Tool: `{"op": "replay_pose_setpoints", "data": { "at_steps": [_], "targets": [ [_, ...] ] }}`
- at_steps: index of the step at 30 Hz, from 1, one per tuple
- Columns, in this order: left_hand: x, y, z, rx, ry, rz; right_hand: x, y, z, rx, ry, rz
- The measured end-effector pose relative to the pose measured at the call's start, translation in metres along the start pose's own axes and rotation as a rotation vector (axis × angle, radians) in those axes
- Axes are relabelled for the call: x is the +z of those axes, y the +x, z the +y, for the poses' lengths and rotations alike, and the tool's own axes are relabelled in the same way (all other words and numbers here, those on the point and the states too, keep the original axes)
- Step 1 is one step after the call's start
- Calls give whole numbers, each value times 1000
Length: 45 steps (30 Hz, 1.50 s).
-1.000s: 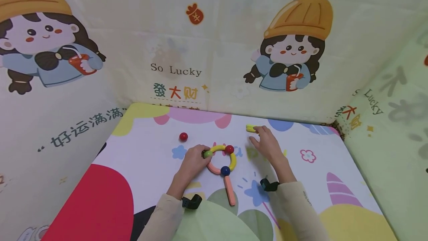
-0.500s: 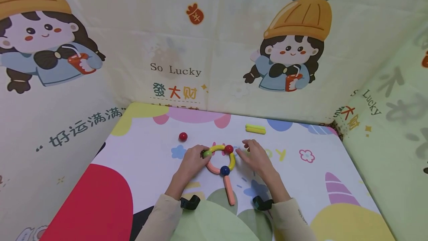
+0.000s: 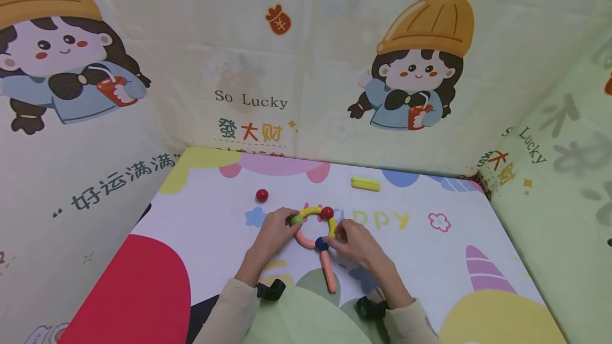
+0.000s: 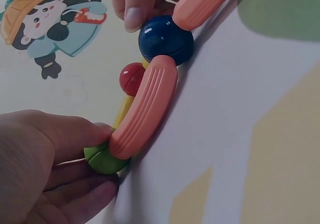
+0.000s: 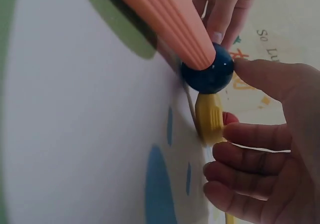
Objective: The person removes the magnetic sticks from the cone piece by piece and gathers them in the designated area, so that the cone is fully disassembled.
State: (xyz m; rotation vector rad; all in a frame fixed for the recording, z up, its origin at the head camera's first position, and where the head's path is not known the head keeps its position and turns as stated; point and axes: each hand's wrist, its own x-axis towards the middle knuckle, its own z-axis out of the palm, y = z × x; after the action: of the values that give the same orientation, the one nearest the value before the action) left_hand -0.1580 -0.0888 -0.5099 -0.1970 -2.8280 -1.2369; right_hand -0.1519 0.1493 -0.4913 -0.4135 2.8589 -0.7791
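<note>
A loose red ball (image 3: 262, 195) sits at left on the printed table (image 3: 215, 200), joined to nothing and near the left hand (image 3: 273, 235), whose thumb and fingers pinch a green ball (image 4: 106, 159). That ball belongs to a ring (image 3: 304, 240) lying mid-table, apparently closed: an upper yellow arc (image 3: 312, 211) leads to a second red ball (image 3: 327, 213), while a pink arc (image 4: 146, 106) bends round to a blue ball (image 3: 321, 244), from which a straight pink stick (image 3: 329, 272) points toward the person. A lower yellow arc (image 5: 210, 115) completes the loop at right. There the right hand (image 3: 360, 243), its fingers loosely extended rather than clasped, touches the blue ball with the thumb and the lower yellow arc with the forefinger. Building looks well advanced; the loose red ball and, farther right, two yellow sticks (image 3: 365, 184) lie unattached. The sticks rest near the table's far edge, by the backdrop (image 3: 315, 105); ample room spreads beyond the right hand.
</note>
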Motion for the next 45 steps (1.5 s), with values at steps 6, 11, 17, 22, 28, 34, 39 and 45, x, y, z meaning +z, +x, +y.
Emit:
{"op": "replay_pose_setpoints", "data": {
  "at_steps": [6, 11, 17, 22, 28, 34, 39, 45],
  "targets": [
    [-1, -2, 1, 22, 0, -5, 2, -6, -5, -30, 9, -121],
    [-1, -3, 2, 59, 30, 15, 4, -11, -12, -48, -10, -225],
    [-4, -3, 4, 50, 47, 4, 3, -13, -14, -81, -38, -247],
    [-7, -3, 4, 10, 46, -27, 2, -13, -13, -86, -37, -253],
    [-12, -3, 3, 0, 57, -59, 1, -11, -10, -56, -34, -253],
    [-17, -4, 5, 25, 110, -97, 0, -8, -7, -66, -51, -210],
    [-19, -6, 9, 64, 170, -111, -2, -8, -6, -74, -53, -190],
    [-21, -8, 14, 50, 201, -122, -4, -7, -5, -54, -38, -195]
  ]
}}
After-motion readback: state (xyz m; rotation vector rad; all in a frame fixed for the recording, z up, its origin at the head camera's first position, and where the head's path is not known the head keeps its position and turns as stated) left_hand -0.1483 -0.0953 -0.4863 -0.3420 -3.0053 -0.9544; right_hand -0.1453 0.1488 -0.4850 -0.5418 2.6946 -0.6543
